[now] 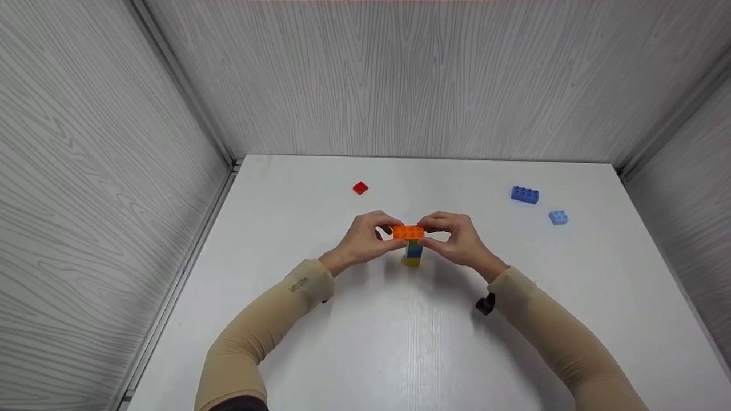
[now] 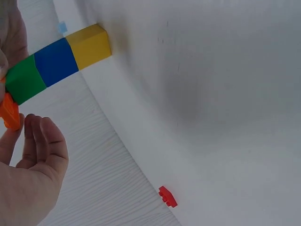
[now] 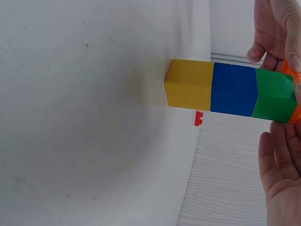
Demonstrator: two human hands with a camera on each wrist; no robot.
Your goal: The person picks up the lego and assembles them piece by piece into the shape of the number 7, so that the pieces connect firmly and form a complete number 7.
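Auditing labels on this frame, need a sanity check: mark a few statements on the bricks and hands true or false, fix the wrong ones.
1. The left hand and right hand both grip the orange brick. True.
2. The stack runs yellow, blue, green from the bottom up. True.
3. The orange brick is at the bottom of the stack. False: it is at the top end, by the green block.
4. In the head view, the red brick lies right of the stack. False: the red brick lies left of it, farther back.
5. The light blue brick and loose dark blue brick are joined. False: they lie apart.
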